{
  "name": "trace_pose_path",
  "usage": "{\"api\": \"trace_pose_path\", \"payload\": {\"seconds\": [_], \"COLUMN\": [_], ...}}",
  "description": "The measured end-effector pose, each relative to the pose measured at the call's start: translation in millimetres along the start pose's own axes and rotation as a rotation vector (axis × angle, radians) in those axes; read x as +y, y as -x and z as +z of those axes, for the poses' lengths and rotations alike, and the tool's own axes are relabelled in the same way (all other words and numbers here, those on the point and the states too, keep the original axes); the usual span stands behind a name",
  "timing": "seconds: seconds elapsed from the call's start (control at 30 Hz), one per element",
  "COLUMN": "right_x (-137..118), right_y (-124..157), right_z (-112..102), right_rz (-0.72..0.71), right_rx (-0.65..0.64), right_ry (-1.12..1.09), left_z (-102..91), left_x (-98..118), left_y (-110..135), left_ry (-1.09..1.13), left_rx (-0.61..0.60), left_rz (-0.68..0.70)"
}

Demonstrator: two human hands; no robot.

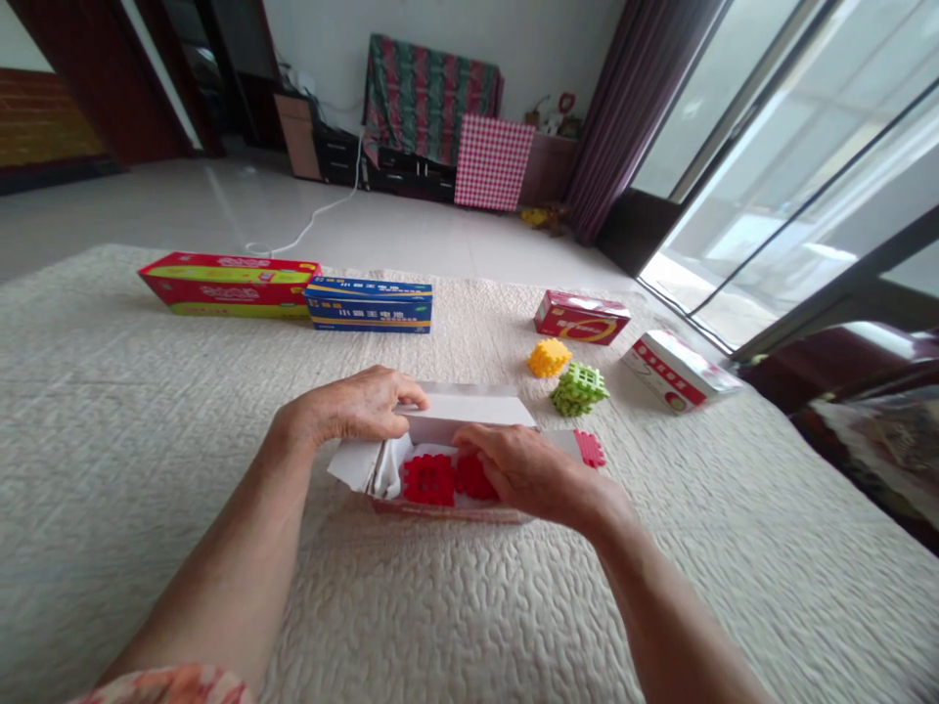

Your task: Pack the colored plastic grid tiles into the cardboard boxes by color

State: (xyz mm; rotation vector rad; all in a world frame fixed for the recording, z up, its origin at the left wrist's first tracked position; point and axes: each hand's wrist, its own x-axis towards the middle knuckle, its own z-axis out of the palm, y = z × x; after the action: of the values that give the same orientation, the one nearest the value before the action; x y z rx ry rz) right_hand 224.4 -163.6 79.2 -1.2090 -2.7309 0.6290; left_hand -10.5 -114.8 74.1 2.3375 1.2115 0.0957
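An opened cardboard box (469, 403) with white inner flaps lies before me. Inside it sit a red interlocking block cube (429, 480) and, to its right, a second red block cube (475, 477), with crumpled white paper (390, 467) at the left end. My left hand (359, 406) is curled over the box's back left edge, thumb inward. My right hand (517, 464) reaches into the box, its fingers closed on the second red cube and partly hiding it. Another red block piece (589, 449) shows just beyond my right wrist, partly covered.
A yellow block cube (549, 358) and a green block cube (579, 389) lie behind the box. Farther back stand a red-and-yellow box (231, 286), a blue box (371, 305), a dark red box (582, 318) and a white-and-red box (679, 372), all on a quilted cream cover (455, 596).
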Motion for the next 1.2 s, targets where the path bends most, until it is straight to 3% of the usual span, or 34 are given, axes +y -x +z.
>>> {"api": "trace_pose_path", "payload": {"seconds": [0.8, 1.2], "right_x": [7, 13], "right_y": [-15, -8], "right_z": [23, 23], "right_rz": [-0.052, -0.031], "right_rx": [0.021, 0.023], "right_ry": [0.159, 0.08], "left_z": [1.7, 1.5], "left_x": [-2, -3], "left_y": [-1, -1], "left_ry": [0.047, 0.024], "left_rx": [0.0, 0.001], "left_rz": [-0.026, -0.007]}}
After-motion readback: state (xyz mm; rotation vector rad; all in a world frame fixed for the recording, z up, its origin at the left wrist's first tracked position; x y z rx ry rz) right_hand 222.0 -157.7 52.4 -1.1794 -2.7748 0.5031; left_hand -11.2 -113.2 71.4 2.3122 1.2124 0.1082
